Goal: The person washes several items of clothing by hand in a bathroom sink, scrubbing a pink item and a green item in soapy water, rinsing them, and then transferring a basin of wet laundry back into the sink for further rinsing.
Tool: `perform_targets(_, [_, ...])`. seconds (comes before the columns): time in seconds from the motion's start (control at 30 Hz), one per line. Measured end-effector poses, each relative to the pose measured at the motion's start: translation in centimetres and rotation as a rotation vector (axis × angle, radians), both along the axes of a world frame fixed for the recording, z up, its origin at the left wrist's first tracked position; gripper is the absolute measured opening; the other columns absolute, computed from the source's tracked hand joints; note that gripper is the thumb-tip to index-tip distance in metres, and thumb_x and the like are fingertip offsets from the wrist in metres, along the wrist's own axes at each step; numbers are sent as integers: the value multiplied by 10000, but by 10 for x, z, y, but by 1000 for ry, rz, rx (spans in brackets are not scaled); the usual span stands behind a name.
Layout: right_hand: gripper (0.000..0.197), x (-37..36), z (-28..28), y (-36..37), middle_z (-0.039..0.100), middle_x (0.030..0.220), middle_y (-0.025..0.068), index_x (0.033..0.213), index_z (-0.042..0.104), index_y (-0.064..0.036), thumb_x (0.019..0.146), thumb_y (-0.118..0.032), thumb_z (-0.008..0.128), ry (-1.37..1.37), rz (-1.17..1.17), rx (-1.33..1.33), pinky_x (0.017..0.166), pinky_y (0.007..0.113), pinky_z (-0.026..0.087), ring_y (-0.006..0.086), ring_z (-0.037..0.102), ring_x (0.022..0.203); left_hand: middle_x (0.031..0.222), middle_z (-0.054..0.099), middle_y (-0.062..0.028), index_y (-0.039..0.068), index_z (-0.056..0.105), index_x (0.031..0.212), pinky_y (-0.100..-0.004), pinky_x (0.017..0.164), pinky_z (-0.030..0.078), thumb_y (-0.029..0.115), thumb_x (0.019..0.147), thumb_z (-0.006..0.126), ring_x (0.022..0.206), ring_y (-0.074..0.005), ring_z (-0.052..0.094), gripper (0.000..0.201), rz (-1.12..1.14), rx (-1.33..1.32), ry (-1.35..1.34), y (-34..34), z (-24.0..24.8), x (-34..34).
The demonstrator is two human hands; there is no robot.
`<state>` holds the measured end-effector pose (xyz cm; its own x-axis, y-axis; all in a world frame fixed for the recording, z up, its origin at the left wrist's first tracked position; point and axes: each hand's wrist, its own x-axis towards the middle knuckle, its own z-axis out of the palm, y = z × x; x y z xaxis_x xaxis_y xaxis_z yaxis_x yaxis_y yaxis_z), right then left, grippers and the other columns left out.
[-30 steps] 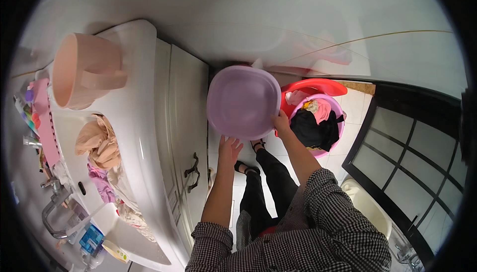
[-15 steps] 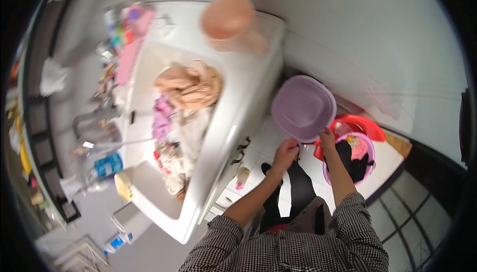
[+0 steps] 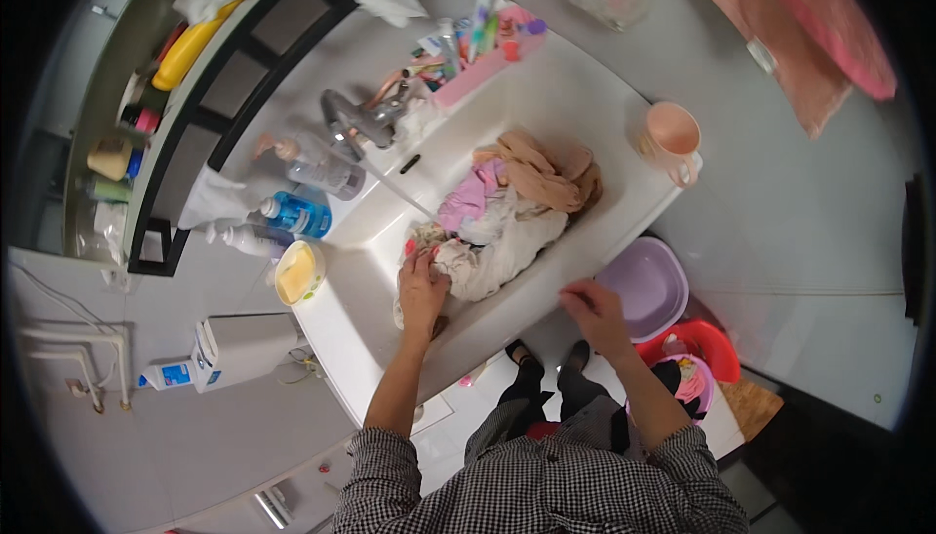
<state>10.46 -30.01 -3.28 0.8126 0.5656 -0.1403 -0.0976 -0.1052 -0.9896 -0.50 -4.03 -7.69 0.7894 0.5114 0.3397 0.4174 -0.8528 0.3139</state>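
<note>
Laundry (image 3: 509,244) sits heaped in the sink (image 3: 595,237), long axis roughly 8 to 2 o'clock. Left hand (image 3: 422,290) is way nearer, fingers bent onto the patterned cloth (image 3: 425,238) at the heap's 8 o'clock end; can't tell if it's gripping. Right hand (image 3: 597,315) hangs loosely half-open, seemingly empty, heap toward its 11.

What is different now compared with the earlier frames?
The right hand has let go of the purple basin. The left hand has moved from beside it to the laundry in the sink, touching it. The view has turned left. The peach cup and red tub stayed put.
</note>
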Motion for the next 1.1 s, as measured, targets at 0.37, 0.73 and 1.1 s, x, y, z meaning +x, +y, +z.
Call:
perform_targets(0.37, [685, 67, -49, 184, 270, 1347, 127, 1288, 317, -159, 686, -270, 625, -1036, 507, -745, 929, 584, 234, 330, 196, 1263, 994, 460, -67, -2, 507, 870, -217, 543, 467, 11, 804, 543, 673, -96, 499, 76, 259, -1053, -924, 62, 53, 8])
perform_targets(0.73, [734, 93, -62, 228, 229, 1367, 141, 1311, 254, -190, 669, -253, 606, -823, 556, -922, 934, 546, 271, 316, 213, 1261, 1057, 472, -105, 35, 474, 1097, -319, 826, 411, 136, 700, 672, 970, -222, 463, 455, 461, -843, -503, 86, 2, 7])
perform_targets(1.1, [597, 122, -78, 241, 407, 1217, 210, 1224, 363, -75, 689, -198, 596, -767, 629, -658, 918, 433, 363, 388, 290, 1194, 1101, 541, -65, 76, 588, 972, -290, 750, 449, 74, 651, 630, 896, -189, 568, 324, 408, -175, 81, 48, -54, 16])
